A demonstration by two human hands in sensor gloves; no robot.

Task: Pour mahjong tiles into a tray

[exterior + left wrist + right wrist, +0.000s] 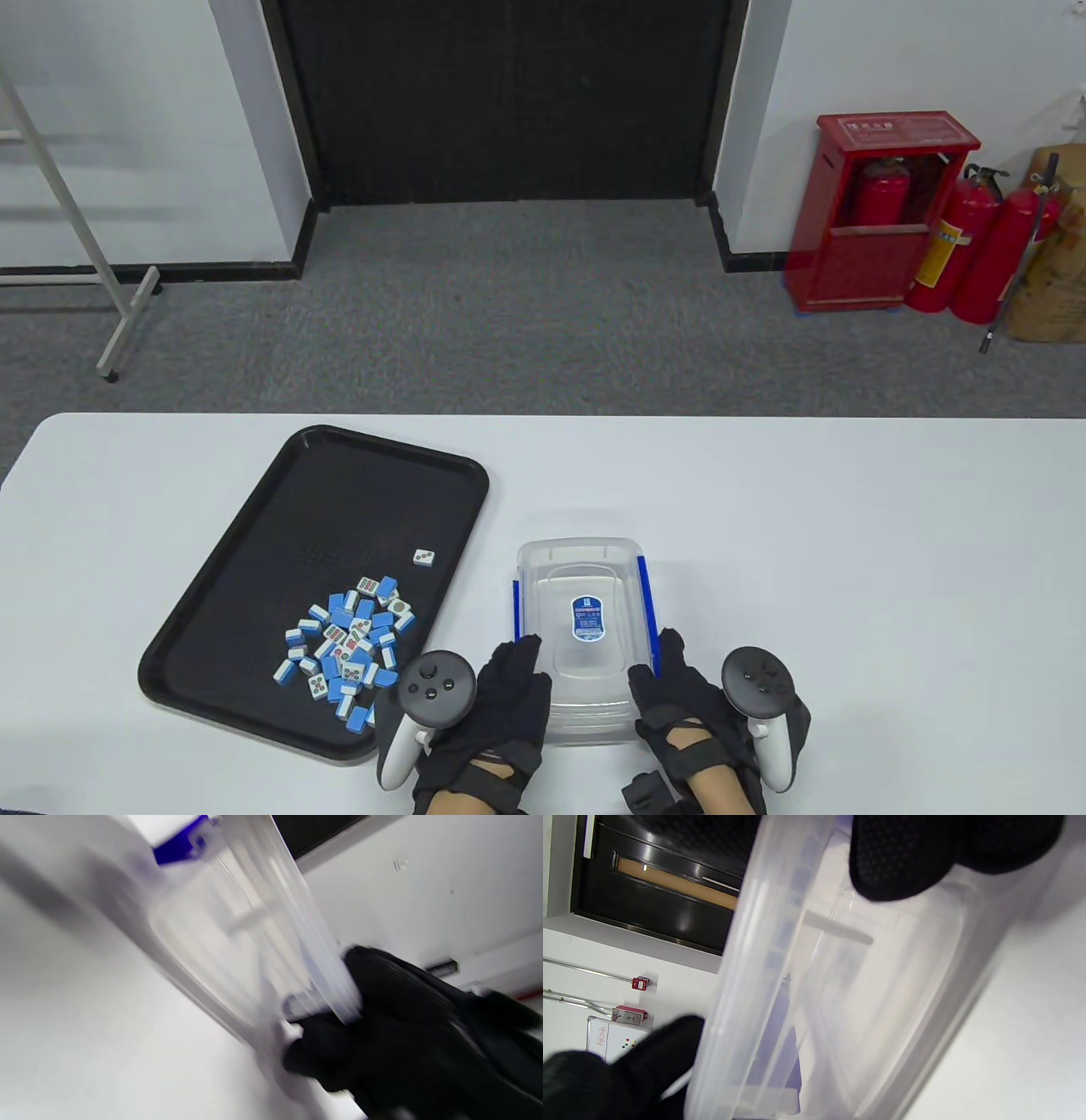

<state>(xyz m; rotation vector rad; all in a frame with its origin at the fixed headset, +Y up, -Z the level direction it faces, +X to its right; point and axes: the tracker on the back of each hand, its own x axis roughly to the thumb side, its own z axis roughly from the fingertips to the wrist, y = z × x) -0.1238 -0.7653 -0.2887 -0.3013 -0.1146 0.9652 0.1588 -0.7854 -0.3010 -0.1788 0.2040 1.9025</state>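
A black tray (339, 501) lies on the left of the white table. A heap of blue-backed mahjong tiles (348, 645) sits in its near right corner, and one tile (424, 557) lies apart. A clear plastic box (585, 594) with blue latches is just right of the tray, open side up, with no tiles showing inside. My left hand (517, 671) grips its near left side and my right hand (657, 671) its near right side. The left wrist view, blurred, shows the box (237, 942) and my fingers (382, 1018) on its rim. The right wrist view shows the box (861, 984) under my fingers (899, 853).
The table's far and right parts show bare white surface (848, 526). Beyond the table is grey carpet, with red fire extinguishers (976, 246) at the far right and a metal stand (127, 314) at the far left.
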